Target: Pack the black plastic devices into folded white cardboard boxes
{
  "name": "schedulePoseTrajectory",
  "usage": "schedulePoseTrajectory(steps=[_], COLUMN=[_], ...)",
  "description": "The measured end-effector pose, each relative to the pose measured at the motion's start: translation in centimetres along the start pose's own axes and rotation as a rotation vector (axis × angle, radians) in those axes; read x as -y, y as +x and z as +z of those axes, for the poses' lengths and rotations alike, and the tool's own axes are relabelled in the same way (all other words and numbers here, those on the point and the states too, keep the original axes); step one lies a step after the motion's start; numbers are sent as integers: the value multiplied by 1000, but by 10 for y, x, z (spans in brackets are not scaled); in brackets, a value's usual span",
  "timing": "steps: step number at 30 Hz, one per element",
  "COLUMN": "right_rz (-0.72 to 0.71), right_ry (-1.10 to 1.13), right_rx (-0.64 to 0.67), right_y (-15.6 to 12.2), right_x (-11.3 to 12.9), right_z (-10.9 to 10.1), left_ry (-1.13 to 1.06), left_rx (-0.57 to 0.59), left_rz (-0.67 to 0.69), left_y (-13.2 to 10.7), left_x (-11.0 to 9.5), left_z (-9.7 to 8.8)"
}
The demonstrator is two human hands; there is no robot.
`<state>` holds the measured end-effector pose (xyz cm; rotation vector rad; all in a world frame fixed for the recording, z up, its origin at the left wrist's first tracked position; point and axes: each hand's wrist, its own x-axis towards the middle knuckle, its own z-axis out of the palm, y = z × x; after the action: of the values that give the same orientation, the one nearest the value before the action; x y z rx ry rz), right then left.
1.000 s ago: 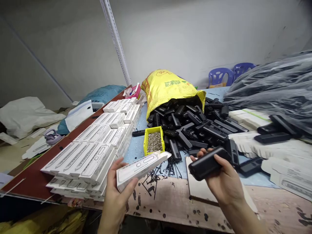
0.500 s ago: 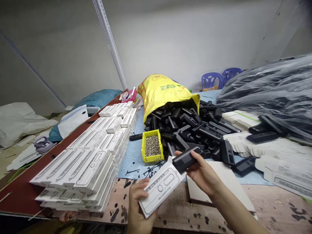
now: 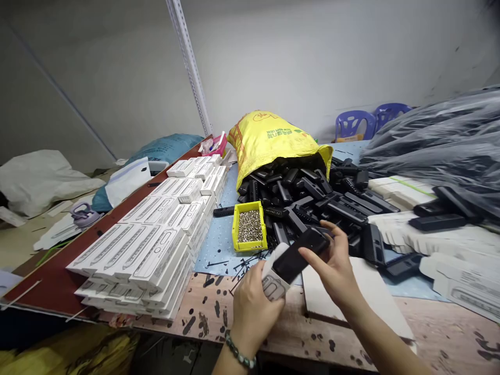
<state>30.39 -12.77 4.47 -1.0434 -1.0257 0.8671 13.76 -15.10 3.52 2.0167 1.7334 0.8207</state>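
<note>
My left hand is wrapped round a narrow white cardboard box with line drawings printed on it, its flap end turned up and to the right. A black plastic case sticks out of that end at a slant; its lower part is hidden by the box. My right hand grips the upper end of the case between thumb and fingers. Just beyond lies a heap of similar black plastic cases, spilling from a yellow sack. A yellow bin of small metal screws stands behind the box.
Stacked white boxes fill the left of the table. A white board lies under my right forearm. Flat unfolded cartons and a large grey plastic bag occupy the right. Thin black strips lie scattered near the bin.
My left hand has shifted up along the box and turned, now covering most of it. My right hand has moved slightly right and up, still holding the case. The camera view has shifted a little.
</note>
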Motion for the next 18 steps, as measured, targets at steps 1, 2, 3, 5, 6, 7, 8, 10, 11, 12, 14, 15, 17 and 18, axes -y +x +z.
schedulePoseTrajectory(steps=[1, 2, 3, 5, 6, 7, 8, 10, 11, 12, 14, 15, 17, 18], right_rz=[-118, -225, -315, -406, -395, -354, -300, -191, -152, -127, -91, -75, -51, -43], right_ry=[-95, -201, -309, -509, -621, -742, -867, -1090, -1162, -1198, -1238, -1256, -1272, -1269], right_rx=[-17, 41, 161, 391, 441, 445, 423, 420, 452, 476, 479, 470, 451, 444], right_y=[0, 1, 1, 5, 7, 10, 13, 15, 15, 14, 10, 9, 9, 10], right_x=[-3, -5, -7, -14, -19, -25, -32, -50, -60, -68, -82, -85, -86, -83], right_z=[3, 5, 7, 7, 6, 4, 2, 1, 2, 4, 10, 12, 12, 10], left_ry=[-6, -19, -39, -111, -172, -242, -307, -373, -369, -351, -321, -314, -282, -247], left_rx=[-31, -58, -78, -111, -131, -152, -171, -186, -177, -155, -95, -64, -7, 11], left_rz=[-15, -20, -21, -90, -164, -245, -317, -381, -373, -363, -358, -351, -296, -240], left_y=[1, 3, 6, 10, 12, 13, 13, 11, 9, 7, 2, 0, -1, -1], left_x=[0, 1, 2, 7, 10, 14, 18, 25, 27, 29, 33, 34, 39, 42], left_z=[0, -2, -4, -12, -16, -20, -22, -23, -22, -21, -19, -19, -23, -25])
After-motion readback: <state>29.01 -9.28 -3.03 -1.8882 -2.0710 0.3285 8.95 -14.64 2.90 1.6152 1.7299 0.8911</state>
